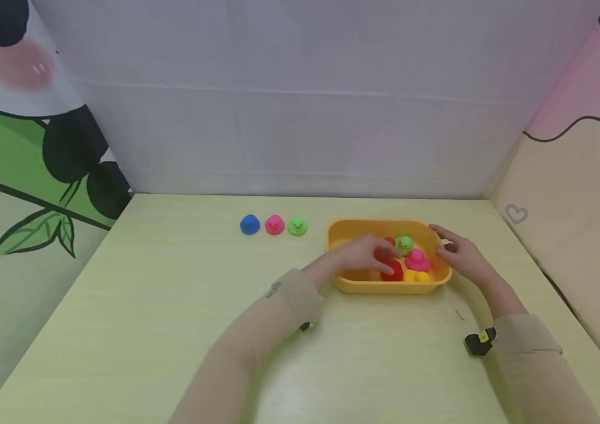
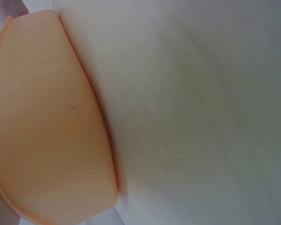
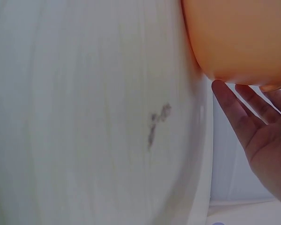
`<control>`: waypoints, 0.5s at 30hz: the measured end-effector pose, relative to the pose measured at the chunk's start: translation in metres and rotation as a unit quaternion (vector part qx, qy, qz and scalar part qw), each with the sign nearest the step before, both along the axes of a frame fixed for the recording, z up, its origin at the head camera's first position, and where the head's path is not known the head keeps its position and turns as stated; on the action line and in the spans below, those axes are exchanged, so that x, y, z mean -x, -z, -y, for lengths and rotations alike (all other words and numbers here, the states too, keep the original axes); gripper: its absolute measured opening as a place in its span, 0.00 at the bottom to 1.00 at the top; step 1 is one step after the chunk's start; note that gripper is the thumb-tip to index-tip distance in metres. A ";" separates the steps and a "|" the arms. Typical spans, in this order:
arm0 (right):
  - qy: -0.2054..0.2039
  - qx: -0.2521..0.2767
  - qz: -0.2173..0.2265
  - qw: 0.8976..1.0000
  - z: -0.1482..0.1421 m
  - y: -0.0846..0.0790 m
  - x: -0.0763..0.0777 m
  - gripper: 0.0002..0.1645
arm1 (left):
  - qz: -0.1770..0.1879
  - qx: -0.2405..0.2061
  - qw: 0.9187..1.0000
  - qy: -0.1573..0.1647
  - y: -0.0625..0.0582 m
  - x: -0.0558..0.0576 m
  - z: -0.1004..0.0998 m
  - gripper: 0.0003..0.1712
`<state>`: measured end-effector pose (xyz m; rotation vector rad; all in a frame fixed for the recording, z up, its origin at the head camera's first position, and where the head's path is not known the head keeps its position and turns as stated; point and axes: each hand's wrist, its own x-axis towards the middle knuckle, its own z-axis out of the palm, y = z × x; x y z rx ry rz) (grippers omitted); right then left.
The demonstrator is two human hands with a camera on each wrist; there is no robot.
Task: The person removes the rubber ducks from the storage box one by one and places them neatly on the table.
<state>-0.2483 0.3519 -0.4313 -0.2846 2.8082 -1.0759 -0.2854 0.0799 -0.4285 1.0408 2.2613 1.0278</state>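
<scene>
Over the yellow-orange plastic tub point(image 1: 352, 287), the left hand point(image 1: 365, 254) reaches in from the left. Its thumb and fingers are around a red rubber duck point(image 1: 383, 255), largely hidden by the hand; a second red toy point(image 1: 392, 272) shows under the thumb. Near them in the tub lie a green rubber duck point(image 1: 404, 245), a pink one point(image 1: 417, 260) and a yellow one point(image 1: 417, 276). The right hand point(image 1: 461, 256) rests against the tub's right end, fingers fairly straight. In the right wrist view, its fingertips point(image 3: 218, 86) touch the tub wall point(image 3: 239, 42).
Left of the tub, a blue duck point(image 1: 249, 224), a pink duck point(image 1: 274, 224) and a green duck point(image 1: 297, 225) stand in a row on the pale wooden table point(image 1: 135, 306). A light cloth wall point(image 1: 300, 135) closes off the back, with printed panels at both sides.
</scene>
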 end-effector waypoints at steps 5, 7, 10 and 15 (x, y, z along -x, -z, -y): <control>-0.005 0.002 -0.006 1.000 0.001 -0.001 0.000 0.34 | -0.005 0.014 1.000 -0.004 0.002 -0.001 -0.001 0.22; -0.005 0.002 -0.009 1.000 0.001 -0.001 0.000 0.34 | -0.008 0.018 1.000 -0.006 0.002 -0.001 -0.002 0.20; -0.006 0.005 -0.008 1.000 0.000 -0.001 0.000 0.34 | -0.008 0.023 1.000 -0.009 0.002 -0.001 -0.003 0.18; -0.003 0.006 -0.004 1.000 -0.001 0.001 0.001 0.34 | -0.014 0.029 0.999 -0.007 0.001 -0.001 -0.004 0.15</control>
